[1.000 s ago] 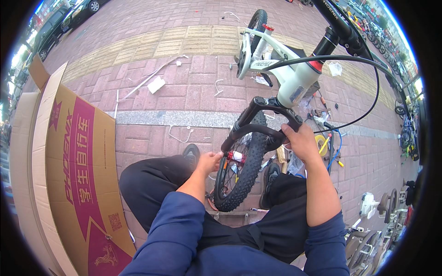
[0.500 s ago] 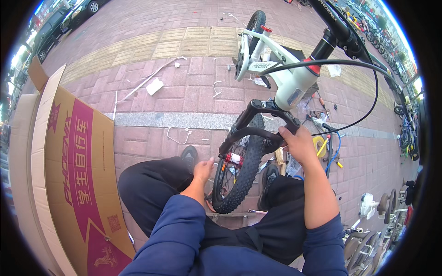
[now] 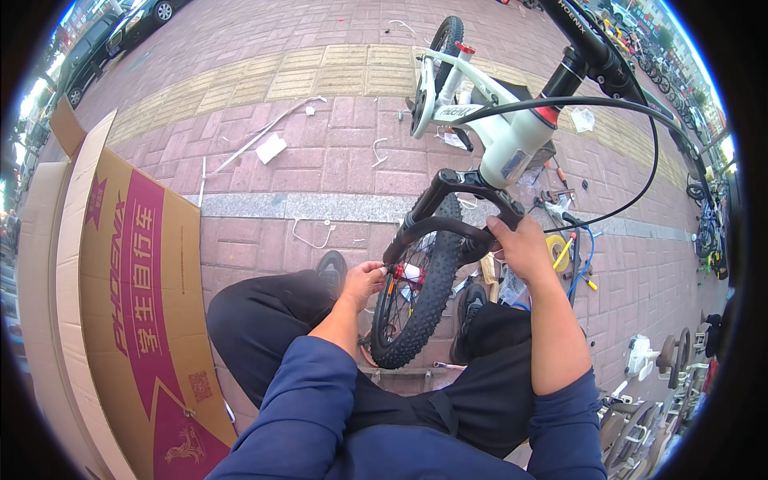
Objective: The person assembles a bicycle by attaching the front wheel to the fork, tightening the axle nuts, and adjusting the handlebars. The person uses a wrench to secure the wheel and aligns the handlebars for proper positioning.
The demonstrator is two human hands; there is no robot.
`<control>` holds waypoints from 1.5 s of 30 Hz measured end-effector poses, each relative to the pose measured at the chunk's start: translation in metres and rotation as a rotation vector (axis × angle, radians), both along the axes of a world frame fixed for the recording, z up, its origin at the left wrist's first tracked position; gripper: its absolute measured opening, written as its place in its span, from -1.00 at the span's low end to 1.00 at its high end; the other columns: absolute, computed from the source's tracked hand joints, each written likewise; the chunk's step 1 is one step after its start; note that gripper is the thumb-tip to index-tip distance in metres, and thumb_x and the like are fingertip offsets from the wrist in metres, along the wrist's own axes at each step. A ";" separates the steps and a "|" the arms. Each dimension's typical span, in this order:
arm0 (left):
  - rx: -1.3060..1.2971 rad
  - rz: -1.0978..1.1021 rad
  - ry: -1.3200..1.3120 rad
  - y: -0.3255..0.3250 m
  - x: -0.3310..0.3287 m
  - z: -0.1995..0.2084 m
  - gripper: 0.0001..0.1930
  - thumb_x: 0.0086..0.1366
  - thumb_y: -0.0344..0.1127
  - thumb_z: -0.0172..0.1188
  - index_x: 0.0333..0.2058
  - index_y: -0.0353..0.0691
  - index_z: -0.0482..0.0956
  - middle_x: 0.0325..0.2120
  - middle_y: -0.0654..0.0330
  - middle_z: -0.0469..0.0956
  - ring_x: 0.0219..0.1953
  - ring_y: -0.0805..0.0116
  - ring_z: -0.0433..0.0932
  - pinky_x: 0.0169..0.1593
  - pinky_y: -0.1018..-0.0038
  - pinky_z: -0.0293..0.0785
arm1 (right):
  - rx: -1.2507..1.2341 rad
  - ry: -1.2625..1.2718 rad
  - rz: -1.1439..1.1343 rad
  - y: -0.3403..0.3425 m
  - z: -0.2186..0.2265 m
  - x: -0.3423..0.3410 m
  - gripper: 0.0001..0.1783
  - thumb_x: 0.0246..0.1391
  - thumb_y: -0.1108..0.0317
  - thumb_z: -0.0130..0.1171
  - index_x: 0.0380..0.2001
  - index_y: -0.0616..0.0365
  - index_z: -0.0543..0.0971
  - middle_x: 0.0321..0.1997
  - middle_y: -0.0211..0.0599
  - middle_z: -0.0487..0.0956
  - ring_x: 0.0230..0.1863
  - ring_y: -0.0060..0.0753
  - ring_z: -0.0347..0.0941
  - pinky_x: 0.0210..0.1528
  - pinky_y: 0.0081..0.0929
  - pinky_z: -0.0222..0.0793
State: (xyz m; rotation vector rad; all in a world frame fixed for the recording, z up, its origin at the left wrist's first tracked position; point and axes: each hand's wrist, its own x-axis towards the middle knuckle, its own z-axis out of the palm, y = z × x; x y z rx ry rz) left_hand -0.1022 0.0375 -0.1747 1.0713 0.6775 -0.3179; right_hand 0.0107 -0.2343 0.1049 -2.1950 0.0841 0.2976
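one person, seated with two knees apart, works with two bare hands on one white bicycle (image 3: 516, 144) on a brick pavement (image 3: 264, 240). its single black fork (image 3: 430, 202) stands in front of the person, and one front wheel (image 3: 440, 288), with a knobby black tyre and a red hub (image 3: 410, 274), sits between the two fork legs, leaning slightly, its lower edge between the person's two dark shoes (image 3: 472, 310). the right hand (image 3: 522, 250) grips the fork's right side near the top, thumb in front and fingers curled behind. the left hand (image 3: 365, 282) has its fingers bent and its fingertips at the lower end of the left fork leg, beside the hub; whether they close on a small part cannot be told. one rear wheel (image 3: 446, 44) shows at the far end of the frame, and one black handlebar stem (image 3: 588, 40) rises at upper right. one large brown carton (image 3: 104, 320) with magenta print stands at left. one squarish white scrap (image 3: 271, 149) lies beyond the left shoe, and one roll of yellow tape (image 3: 550, 243) lies right of the right hand. two dark cars (image 3: 88, 52) are parked at upper left; more bicycles (image 3: 706, 236), too small to count, line the right edge.
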 end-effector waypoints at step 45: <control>0.830 0.259 -0.163 -0.005 0.045 0.030 -0.56 0.36 -0.12 0.30 -0.02 -0.44 0.62 -0.11 -0.14 0.69 0.00 0.01 0.67 0.12 0.19 0.53 | 0.009 -0.047 0.012 -0.008 -0.012 0.002 -0.60 0.17 0.12 0.33 -0.35 0.35 0.62 -0.56 -0.19 0.62 -0.54 -0.29 0.58 -0.38 -0.28 0.46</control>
